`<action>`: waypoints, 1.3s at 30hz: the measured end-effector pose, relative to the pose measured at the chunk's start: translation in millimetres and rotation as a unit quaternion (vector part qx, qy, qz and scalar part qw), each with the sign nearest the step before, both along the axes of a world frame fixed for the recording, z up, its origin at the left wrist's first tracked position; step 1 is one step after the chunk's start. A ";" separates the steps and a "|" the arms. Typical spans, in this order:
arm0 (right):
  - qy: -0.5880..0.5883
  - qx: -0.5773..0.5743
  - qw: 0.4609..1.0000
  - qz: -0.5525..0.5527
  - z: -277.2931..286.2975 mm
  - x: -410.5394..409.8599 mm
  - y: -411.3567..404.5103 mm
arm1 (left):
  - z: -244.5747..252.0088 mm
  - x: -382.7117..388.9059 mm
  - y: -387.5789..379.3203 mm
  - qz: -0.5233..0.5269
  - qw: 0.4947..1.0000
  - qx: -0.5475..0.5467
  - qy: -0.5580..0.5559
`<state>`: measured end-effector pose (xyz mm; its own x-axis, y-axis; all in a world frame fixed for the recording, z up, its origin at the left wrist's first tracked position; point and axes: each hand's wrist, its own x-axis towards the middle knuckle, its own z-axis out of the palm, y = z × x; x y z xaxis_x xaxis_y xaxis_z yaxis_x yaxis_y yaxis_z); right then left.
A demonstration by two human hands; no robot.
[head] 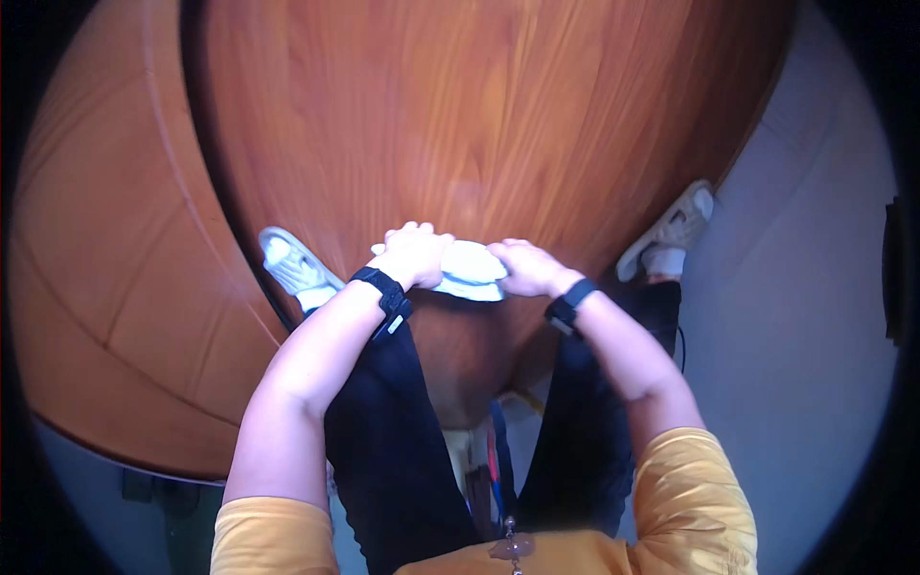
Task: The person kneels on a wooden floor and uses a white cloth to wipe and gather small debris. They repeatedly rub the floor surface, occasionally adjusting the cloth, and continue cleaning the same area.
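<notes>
A folded white cloth [471,267] spans the gap between my two hands. My left hand [417,253] grips its left part, with a small white end poking out beyond the fingers. On the other side, my right hand [528,267] pinches the right end, thumb on top. The cloth hangs in loose layers, and its lower fold shows beneath the upper one. Behind it spreads a brown wood-grain surface [460,108]. Whether the cloth touches that surface cannot be told from above.
My feet, in light slippers, stand apart: the left slipper [295,262] and the right slipper [668,226]. At the left lies a brown seamed surface [108,273] past a dark gap. A grey surface [776,323] extends along the right. Dark bands circle both wrists.
</notes>
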<state>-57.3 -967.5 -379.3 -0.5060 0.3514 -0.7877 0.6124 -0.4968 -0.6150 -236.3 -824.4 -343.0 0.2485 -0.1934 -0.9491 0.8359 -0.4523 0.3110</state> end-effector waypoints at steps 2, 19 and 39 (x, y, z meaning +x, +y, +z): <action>0.014 0.097 0.994 -0.039 13.6 34.0 62.5 | 6.2 19.5 52.0 -0.003 0.996 0.057 -0.073; -0.286 0.455 0.828 -0.158 -10.8 99.7 316.4 | -6.3 134.3 318.6 -0.016 0.878 0.431 -0.207; -0.194 0.339 0.913 -0.115 -14.8 -122.3 -60.9 | -24.1 -112.4 -56.1 0.063 0.936 0.307 -0.162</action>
<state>-179.6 -1028.4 -394.1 -0.0873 0.8871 -0.4532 0.7772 -0.2239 -0.5881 -348.7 -880.5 -367.1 0.5274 0.4134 -0.7423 0.8007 -0.5340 0.2715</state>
